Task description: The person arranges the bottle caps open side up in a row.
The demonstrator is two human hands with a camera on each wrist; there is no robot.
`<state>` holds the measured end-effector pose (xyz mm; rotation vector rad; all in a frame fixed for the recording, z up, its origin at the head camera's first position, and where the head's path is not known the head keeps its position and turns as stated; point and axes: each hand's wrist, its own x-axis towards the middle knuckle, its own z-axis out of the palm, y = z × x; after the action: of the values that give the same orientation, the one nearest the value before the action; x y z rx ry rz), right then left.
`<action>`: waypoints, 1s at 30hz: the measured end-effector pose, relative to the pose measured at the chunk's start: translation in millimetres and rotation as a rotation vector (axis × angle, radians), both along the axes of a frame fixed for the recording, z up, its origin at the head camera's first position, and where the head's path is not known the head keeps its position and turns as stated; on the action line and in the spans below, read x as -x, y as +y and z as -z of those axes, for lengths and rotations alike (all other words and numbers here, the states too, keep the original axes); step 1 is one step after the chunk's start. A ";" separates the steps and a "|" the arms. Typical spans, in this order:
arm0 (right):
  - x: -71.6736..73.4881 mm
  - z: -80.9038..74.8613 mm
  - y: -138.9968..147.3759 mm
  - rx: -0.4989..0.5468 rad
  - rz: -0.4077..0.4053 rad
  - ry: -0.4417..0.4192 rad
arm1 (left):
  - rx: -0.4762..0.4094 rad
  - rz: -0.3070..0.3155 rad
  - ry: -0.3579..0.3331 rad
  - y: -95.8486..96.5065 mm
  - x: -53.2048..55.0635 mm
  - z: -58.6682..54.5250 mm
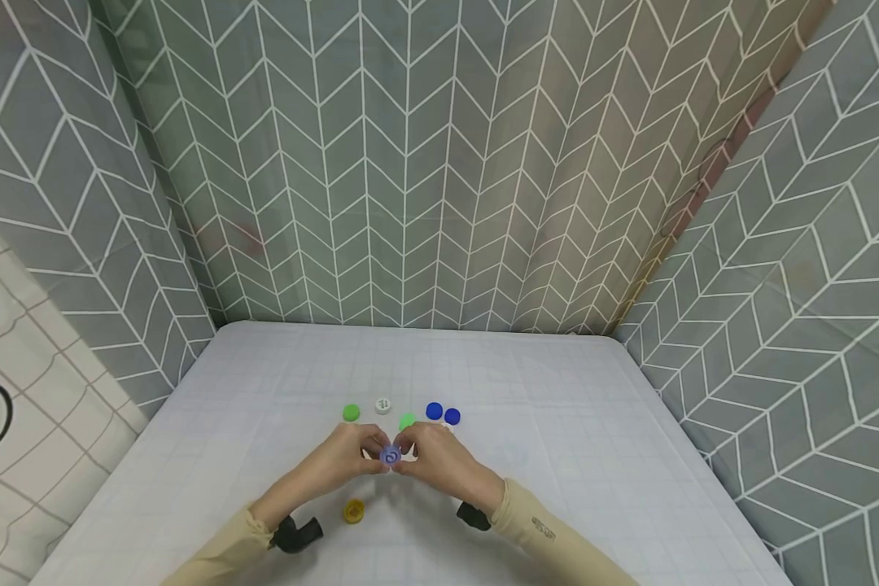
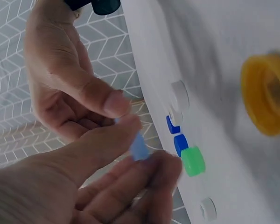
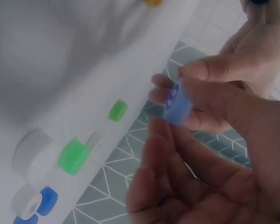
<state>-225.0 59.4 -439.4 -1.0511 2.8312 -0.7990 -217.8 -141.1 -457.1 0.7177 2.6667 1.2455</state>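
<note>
A light blue-violet bottle cap (image 1: pixel 391 455) is held up between both hands over the table, its face with a swirl-like mark turned upward. My left hand (image 1: pixel 347 452) pinches it from the left with thumb and fingers. From the opposite side my right hand (image 1: pixel 442 461) pinches it too. In the right wrist view the cap (image 3: pixel 178 106) shows its smooth side wall between the fingertips. The left wrist view has the cap (image 2: pixel 139 148) partly covered by fingers. A green cap (image 1: pixel 408 421) lies on the table just beyond the hands.
A yellow cap (image 1: pixel 354 511) lies nearer the body, hollow side showing. Past the hands are another green cap (image 1: pixel 351 413), a white cap (image 1: pixel 383 405) and two blue caps (image 1: pixel 435 411). More white caps (image 3: pixel 35 156) sit by the right hand. Patterned curtains (image 1: pixel 410 163) surround the white table (image 1: pixel 557 407).
</note>
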 end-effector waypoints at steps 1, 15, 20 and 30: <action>-1.4 0.4 0.0 -0.022 0.000 0.004 | 0.024 0.006 0.008 1.2 -1.3 -0.1; -21.9 17.4 -6.5 -0.196 -0.101 0.103 | 0.331 0.007 -0.030 9.9 -18.0 11.2; -22.8 23.6 -9.0 -0.215 -0.125 0.091 | 0.359 0.034 -0.046 8.2 -19.6 13.9; -24.0 29.8 -11.3 -0.253 -0.154 0.075 | 0.378 0.046 -0.054 9.0 -23.7 16.8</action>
<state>-200.9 48.1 -469.2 -1.2607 2.7702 -0.3840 -194.0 -132.0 -473.9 0.6691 2.7065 0.7051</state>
